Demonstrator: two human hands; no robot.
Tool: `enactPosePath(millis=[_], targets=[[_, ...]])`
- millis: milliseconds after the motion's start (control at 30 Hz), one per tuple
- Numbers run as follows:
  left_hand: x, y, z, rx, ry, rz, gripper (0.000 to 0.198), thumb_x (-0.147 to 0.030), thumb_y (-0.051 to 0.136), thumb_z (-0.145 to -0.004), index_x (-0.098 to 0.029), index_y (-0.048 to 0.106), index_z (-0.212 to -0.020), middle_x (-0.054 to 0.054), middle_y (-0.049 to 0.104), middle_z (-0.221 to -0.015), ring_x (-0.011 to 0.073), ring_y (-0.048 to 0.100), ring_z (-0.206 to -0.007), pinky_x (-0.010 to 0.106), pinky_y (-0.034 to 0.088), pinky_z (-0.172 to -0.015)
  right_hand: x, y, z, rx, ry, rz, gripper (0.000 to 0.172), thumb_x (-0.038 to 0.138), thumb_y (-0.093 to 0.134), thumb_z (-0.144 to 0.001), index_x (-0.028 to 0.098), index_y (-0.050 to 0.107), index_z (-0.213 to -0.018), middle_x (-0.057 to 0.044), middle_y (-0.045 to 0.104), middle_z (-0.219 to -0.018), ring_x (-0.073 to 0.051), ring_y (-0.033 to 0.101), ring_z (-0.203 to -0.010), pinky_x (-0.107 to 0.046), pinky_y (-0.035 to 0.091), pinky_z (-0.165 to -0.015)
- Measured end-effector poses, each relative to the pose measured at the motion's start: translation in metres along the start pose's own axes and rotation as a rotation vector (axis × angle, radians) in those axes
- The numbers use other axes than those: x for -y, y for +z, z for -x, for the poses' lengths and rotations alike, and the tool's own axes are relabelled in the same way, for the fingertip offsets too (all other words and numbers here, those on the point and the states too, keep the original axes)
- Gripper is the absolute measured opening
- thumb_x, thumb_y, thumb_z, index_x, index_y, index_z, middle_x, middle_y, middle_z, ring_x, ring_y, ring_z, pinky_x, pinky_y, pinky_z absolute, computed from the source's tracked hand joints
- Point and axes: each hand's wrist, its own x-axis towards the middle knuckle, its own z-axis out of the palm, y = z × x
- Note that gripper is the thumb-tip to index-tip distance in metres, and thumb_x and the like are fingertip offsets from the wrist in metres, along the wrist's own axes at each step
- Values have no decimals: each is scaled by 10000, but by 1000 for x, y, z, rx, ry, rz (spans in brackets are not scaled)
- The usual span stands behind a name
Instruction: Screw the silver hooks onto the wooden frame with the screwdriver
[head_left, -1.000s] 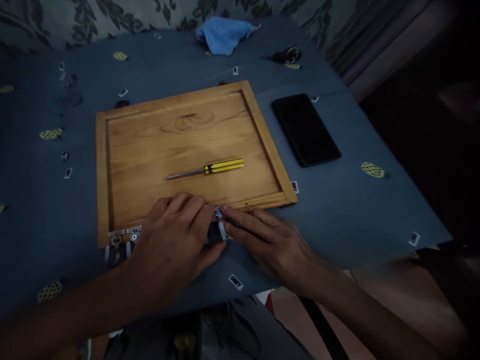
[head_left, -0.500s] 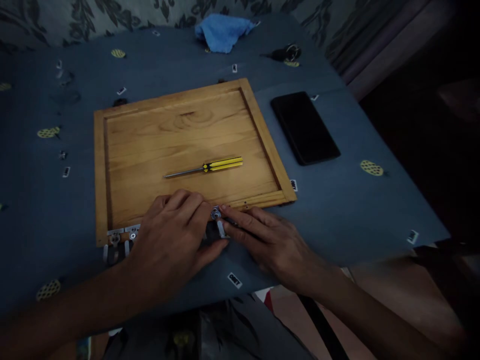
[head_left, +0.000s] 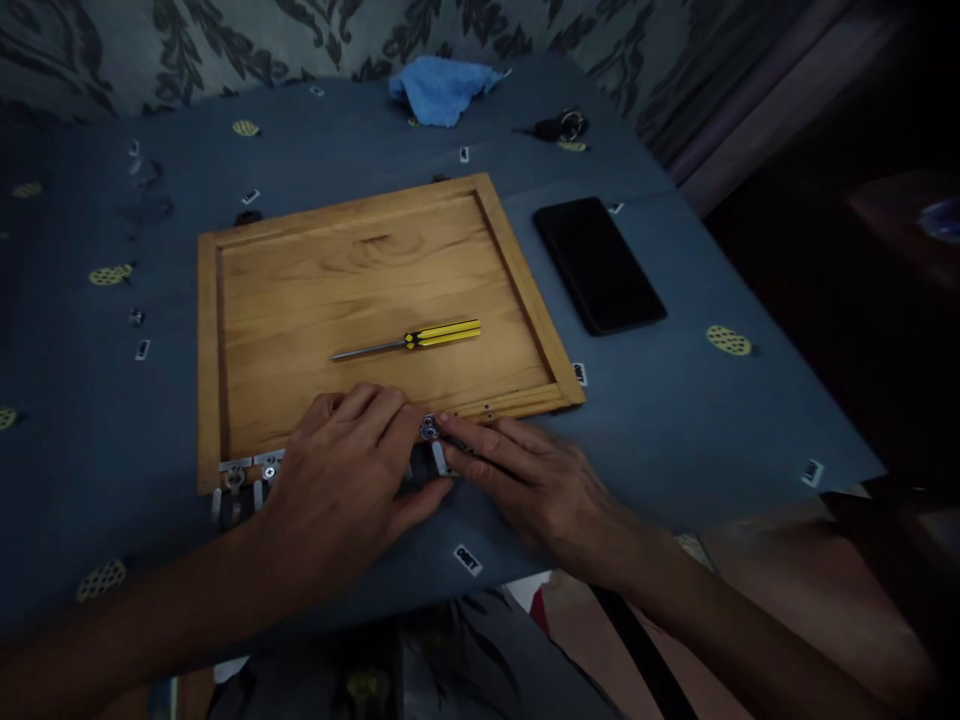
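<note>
A wooden framed panel (head_left: 375,270) lies on the table, its raised rim facing up. At its near edge sits a small metal fitting (head_left: 430,428) with a round screw plate and a bent metal arm, partly covered by my fingers. My left hand (head_left: 345,470) is closed over the near rim, its thumb under the fitting. From the right, my right hand (head_left: 544,480) pinches the fitting's side with its fingertips. A similar metal fitting (head_left: 236,478) with screws shows left of my left hand. A screwdriver (head_left: 405,341) with a yellow and black handle rests on the panel.
To the panel's right lies a black phone (head_left: 600,265). A blue cloth (head_left: 442,88) and a dark key-like item with a ring (head_left: 559,126) are at the back. One small metal piece (head_left: 136,317) sits on the left of the blue tablecloth (head_left: 720,430).
The camera view has shifted slightly, so the panel and table sit a little lower in view. Both hands keep the same hold at the near rim.
</note>
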Motion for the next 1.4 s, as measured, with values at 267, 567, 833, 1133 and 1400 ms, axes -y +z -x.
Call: enactPosePath(millis=[267, 567, 833, 1133, 1400], targets=[[4, -4, 2, 3, 8, 30, 346, -398, 771, -888, -141, 626, -1068, 91, 720, -1029, 320, 686, -966, 474, 533, -812, -1, 0, -1, 4, -1, -10, 358, 121, 380, -1071, 124, 672, -1277, -126, 716, -1366, -233, 666, -1144, -379, 618, -915], [25, -23, 4, 87, -21, 59, 540, -583, 826, -802, -172, 606, -1075, 77, 690, -1061, 300, 677, -955, 431, 525, -766, -3, 1, 0, 35, -5, 2, 379, 117, 385, -1063, 138, 659, -1325, -121, 710, -1378, -226, 669, -1137, -378, 616, -935], [15, -13, 4, 73, 43, 67, 502, -480, 875, -784, -133, 647, -1067, 94, 723, -1060, 314, 685, -981, 465, 559, -823, -3, 5, 1, -7, -3, -27, 379, 49, 436, -1005, 134, 679, -1282, -122, 711, -1377, -236, 676, -1111, -396, 623, -914], [10, -5, 2, 28, 22, 95, 396, -377, 840, -830, -114, 674, -1075, 94, 712, -1018, 332, 673, -962, 497, 545, -809, -4, 7, 2, -34, -8, -65, 373, 60, 446, -1009, 141, 649, -1311, -138, 689, -1405, -240, 668, -1116, -408, 622, -903], [6, 1, 1, -10, -22, 65, 337, -364, 814, -842, -124, 681, -1037, 93, 713, -997, 325, 672, -940, 475, 516, -785, -3, 6, -2, -51, -23, -61, 355, 42, 450, -992, 118, 654, -1272, -143, 700, -1386, -248, 671, -1073, -404, 624, -870]])
